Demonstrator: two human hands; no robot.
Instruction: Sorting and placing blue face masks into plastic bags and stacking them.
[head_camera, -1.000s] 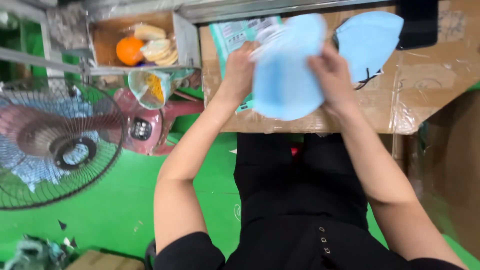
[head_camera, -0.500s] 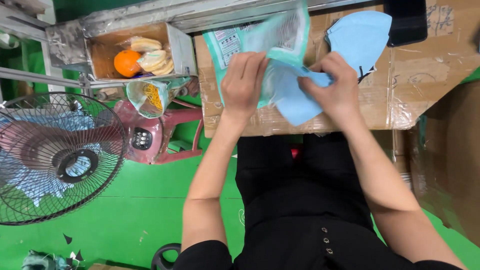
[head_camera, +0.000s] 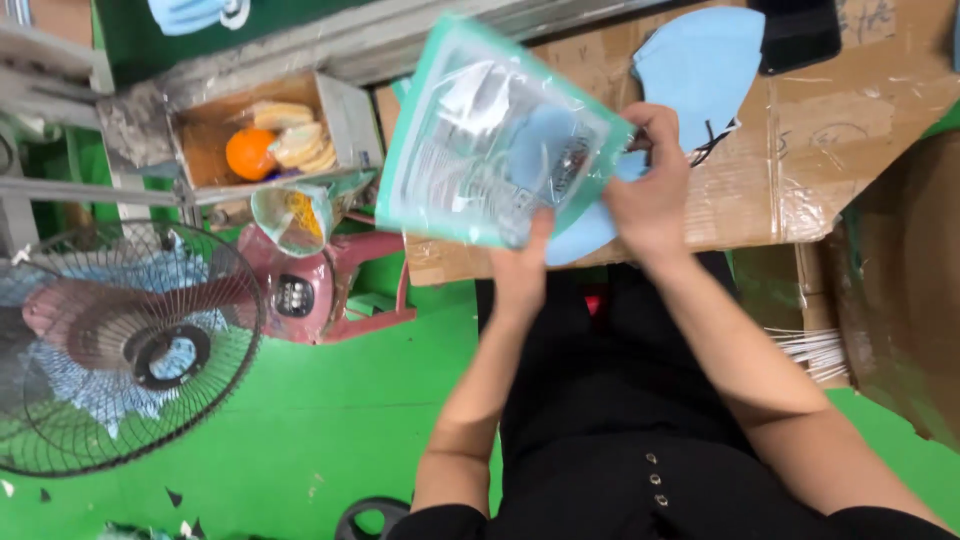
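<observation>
Both hands grip a clear, teal-edged pouch (head_camera: 500, 140) above the cardboard-covered desk (head_camera: 850, 130): left hand (head_camera: 520, 265) under it, right hand (head_camera: 650, 190) pinching its right end with the blue mask (head_camera: 590, 225). The pouch's long axis tilts up-left; half a second ago it lay lower and flatter.

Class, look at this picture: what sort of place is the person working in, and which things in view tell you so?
Probably a small packing workshop. The hands slide a blue mask into a clear pouch over a bench covered in cardboard; another mask lies ready, and a floor fan stands on the green floor.
</observation>
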